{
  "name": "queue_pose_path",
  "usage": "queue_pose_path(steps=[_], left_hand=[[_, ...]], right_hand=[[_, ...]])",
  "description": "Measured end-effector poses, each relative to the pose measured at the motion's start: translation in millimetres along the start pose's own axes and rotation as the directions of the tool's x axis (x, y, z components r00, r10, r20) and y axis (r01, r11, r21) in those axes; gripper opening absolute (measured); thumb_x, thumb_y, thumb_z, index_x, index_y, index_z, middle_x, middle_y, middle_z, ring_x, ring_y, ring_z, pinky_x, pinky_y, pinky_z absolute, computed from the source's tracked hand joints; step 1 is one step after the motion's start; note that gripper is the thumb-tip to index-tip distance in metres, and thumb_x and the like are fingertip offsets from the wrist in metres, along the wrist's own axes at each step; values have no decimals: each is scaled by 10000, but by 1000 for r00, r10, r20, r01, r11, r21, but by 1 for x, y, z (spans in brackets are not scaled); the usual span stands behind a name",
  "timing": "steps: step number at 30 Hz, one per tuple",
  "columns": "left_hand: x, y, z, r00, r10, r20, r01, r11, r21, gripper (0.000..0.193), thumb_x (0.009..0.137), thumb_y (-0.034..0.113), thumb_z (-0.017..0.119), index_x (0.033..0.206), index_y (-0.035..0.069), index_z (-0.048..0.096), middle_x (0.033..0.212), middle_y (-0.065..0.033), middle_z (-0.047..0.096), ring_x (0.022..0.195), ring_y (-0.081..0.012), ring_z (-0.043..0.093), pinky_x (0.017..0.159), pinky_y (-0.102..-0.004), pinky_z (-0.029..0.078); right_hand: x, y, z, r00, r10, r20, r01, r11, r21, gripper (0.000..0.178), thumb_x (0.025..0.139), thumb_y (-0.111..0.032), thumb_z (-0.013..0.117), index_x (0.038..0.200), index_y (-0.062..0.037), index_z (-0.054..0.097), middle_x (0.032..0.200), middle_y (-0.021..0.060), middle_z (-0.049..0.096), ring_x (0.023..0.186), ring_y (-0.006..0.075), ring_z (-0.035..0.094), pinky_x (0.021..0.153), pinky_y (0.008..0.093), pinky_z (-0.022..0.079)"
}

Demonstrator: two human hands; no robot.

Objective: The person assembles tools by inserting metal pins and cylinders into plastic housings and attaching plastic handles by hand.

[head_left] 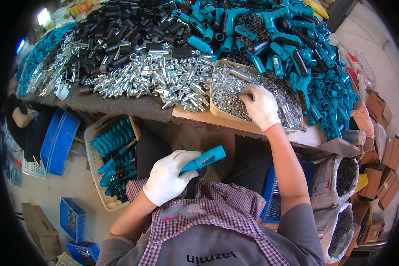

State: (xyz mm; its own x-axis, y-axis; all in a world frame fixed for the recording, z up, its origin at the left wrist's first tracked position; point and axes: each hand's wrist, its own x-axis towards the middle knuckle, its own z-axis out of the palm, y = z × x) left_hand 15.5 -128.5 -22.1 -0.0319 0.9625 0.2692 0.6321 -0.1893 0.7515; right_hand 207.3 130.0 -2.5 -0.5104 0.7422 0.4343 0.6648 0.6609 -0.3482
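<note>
My left hand [167,176], in a white glove, is closed around a teal plastic tool housing [212,157] above my lap. The housing's round end points to the upper right, and a slot with something dark and metallic shows in its side. Over on the bench, my gloved right hand [261,107] reaches into a shallow cream tray [212,98] full of small shiny metal parts [226,90]. Its fingers are curled with the tips together, and whatever they pinch is hidden. Springs and metal pins lie in the tray's right part.
Silver metal fittings [142,75], black sleeves [119,33] and teal housings [292,40] are heaped on the bench. A cream crate [93,153] of teal tools stands lower left, near blue bins [60,142]. White sacks [326,186] and cartons [372,181] crowd the right. Another person [22,119] is far left.
</note>
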Motion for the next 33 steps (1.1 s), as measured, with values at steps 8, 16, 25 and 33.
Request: queue_pose_path(steps=[8,16,25,33], left_hand=[[0,-2,-4,995,-100,-21,98,992,-77,464,713,46,777,1164,37,668,1086,-169,688,977,-335,687,861,-377,545],[-3,-12,-8,960,-279,1,257,882,-394,468,817,117,767,1245,-4,620,1044,-107,694,902,-204,690,807,-333,548],[3,-3,2,917,-397,37,217,419,-882,533,921,208,668,1351,-62,505,1039,-94,634,789,-140,603,702,-274,512],[-5,-10,0,909,-415,42,200,345,-917,561,925,196,675,1390,-57,490,1042,-77,632,812,-140,610,693,-285,540]], right_hand=[[-1,-8,-1,998,-14,62,19,995,-95,152,866,-234,683,875,-83,674,896,143,678,911,361,650,813,463,505],[-18,-34,-21,978,109,-176,-23,903,428,87,910,-83,621,945,-26,676,839,125,694,771,247,674,717,338,514],[-97,-135,29,981,-75,-179,176,734,656,131,738,-43,741,864,-63,711,871,101,644,831,283,629,732,371,515],[-106,-142,45,943,202,265,-309,228,923,157,873,-52,695,995,-24,599,906,18,612,792,74,568,706,257,491]])
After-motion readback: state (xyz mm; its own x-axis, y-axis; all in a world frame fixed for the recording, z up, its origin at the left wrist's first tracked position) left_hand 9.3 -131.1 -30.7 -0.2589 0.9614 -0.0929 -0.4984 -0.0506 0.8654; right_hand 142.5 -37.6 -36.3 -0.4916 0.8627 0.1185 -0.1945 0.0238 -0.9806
